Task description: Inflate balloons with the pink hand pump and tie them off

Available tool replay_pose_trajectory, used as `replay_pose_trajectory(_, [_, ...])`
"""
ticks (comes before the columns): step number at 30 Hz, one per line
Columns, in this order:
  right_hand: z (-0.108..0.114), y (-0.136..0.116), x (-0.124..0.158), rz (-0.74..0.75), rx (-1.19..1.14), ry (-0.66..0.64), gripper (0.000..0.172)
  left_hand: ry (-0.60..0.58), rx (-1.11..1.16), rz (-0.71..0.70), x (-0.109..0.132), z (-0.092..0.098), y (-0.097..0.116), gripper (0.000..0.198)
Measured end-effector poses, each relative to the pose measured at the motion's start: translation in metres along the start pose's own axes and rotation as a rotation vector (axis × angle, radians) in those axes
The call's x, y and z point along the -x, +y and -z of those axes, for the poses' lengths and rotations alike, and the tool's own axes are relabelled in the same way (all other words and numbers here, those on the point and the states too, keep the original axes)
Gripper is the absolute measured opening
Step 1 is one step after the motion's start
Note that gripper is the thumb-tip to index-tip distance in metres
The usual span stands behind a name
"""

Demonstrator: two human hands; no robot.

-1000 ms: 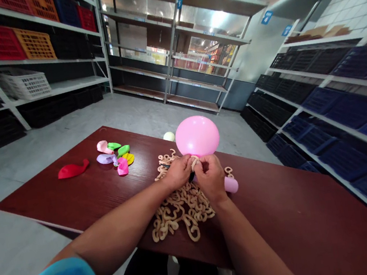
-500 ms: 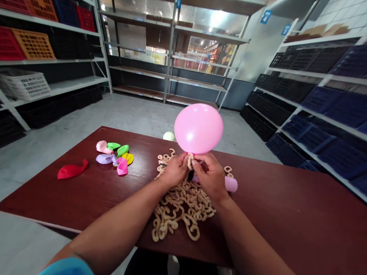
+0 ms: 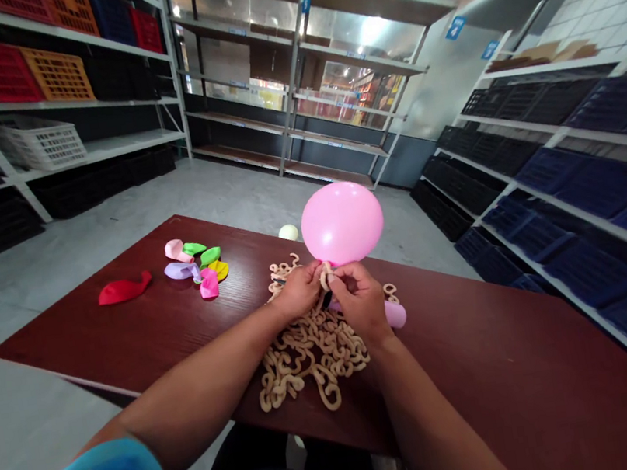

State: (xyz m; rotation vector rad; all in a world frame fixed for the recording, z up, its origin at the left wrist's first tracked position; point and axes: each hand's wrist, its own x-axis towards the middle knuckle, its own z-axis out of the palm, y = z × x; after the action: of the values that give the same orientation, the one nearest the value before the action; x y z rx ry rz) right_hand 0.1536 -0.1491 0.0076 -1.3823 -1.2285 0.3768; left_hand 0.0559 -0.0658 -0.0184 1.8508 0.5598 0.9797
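A blown-up pink balloon (image 3: pixel 342 221) stands above my hands, its neck end down between my fingertips. My left hand (image 3: pixel 298 292) is closed, pinching at the balloon's neck. From the other side my right hand (image 3: pixel 362 300) pinches a short beige curl (image 3: pixel 325 276) against that neck; the exact grip is partly hidden by the fingers. Below my hands spreads a heap of beige curled pieces (image 3: pixel 313 353), which look like puffed snack curls. A pinkish-purple cylinder (image 3: pixel 396 314) with a dark part lies behind my right hand, mostly covered.
On the dark red table (image 3: pixel 486 366), a flat red balloon (image 3: pixel 124 288) lies to the left, near several limp balloons (image 3: pixel 204 257) in mixed colours. A pale round balloon (image 3: pixel 288 232) shows past the far edge. Shelves with crates (image 3: pixel 61 143) surround the table.
The pink balloon has dipped slightly and shifted a little to the right. Both hands keep nearly the same place and grip.
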Motion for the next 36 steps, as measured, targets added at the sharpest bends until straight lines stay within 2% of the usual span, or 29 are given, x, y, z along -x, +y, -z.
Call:
replay_pose_trajectory(3, [-0.002, 0.002, -0.001, -0.146, -0.240, -0.020, 0.019, 0.018, 0.006, 0.013, 0.000, 0.001, 0.000, 0.038])
replay_pose_trajectory(5, [-0.002, 0.002, -0.003, -0.176, -0.304, 0.038, 0.019, 0.017, -0.032, 0.015, 0.001, 0.002, 0.005, 0.039])
replay_pose_trajectory(10, [0.001, -0.001, -0.006, -0.112, -0.168, 0.278, 0.018, -0.042, -0.266, -0.002, 0.005, 0.001, 0.019, 0.034])
replay_pose_trajectory(15, [0.005, 0.001, -0.009, -0.113, -0.124, 0.343, 0.015, -0.085, -0.388, -0.052, 0.008, -0.003, 0.026, 0.034])
replay_pose_trajectory(20, [0.006, 0.006, -0.012, -0.134, -0.190, 0.341, 0.013, -0.228, -0.187, -0.042, 0.012, -0.005, 0.033, 0.035])
replay_pose_trajectory(24, [0.006, 0.004, -0.012, -0.152, -0.221, 0.331, 0.013, -0.319, 0.171, 0.126, 0.014, -0.005, 0.037, 0.038])
replay_pose_trajectory(27, [0.007, 0.002, -0.011, -0.152, -0.202, 0.330, 0.014, -0.331, 0.342, 0.239, 0.016, -0.007, 0.038, 0.039])
replay_pose_trajectory(31, [0.007, 0.000, -0.012, -0.143, -0.145, 0.349, 0.014, -0.336, 0.432, 0.288, 0.018, -0.009, 0.037, 0.042])
replay_pose_trajectory(36, [0.004, 0.002, -0.012, -0.146, -0.126, 0.360, 0.015, -0.409, 0.394, 0.241, 0.015, -0.001, 0.034, 0.040])
